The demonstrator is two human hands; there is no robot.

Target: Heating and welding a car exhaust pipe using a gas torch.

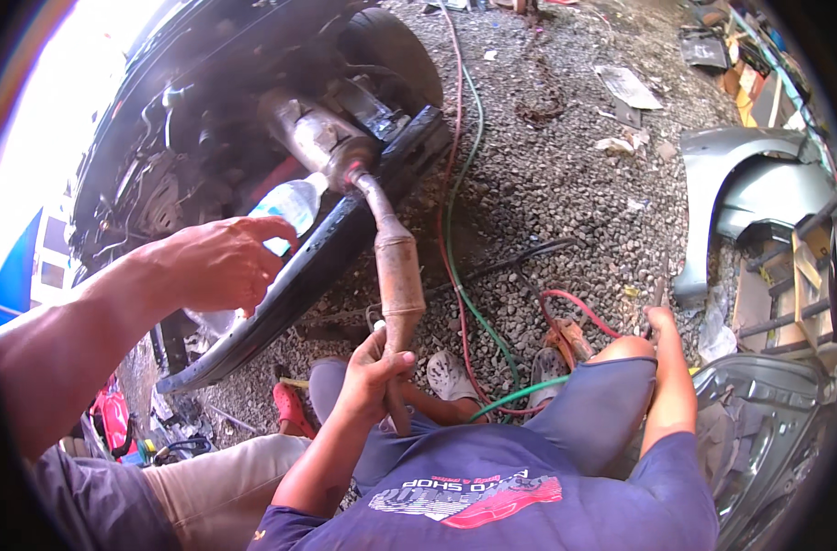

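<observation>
My left hand [378, 375] is closed around the lower end of a rusty exhaust pipe [399, 275] with a thicker middle section. The pipe's upper end meets a larger muffler [317, 136] under the car, and the joint glows red. From the left, another person's hand [239, 262] tips a clear plastic bottle [293, 207], its neck close to that joint. Out by my right knee, my right hand [658, 319] is closed on a thin dark rod, whose kind I cannot make out.
A loose black bumper bar [322, 257] runs below the car's underside [184, 138]. Red and green hoses [455, 184] cross the gravel [565, 174] and pass my legs. Silver fenders [703, 184] and a bare car door [758, 404] lie at the right. The other person's red clog [292, 409] is at left.
</observation>
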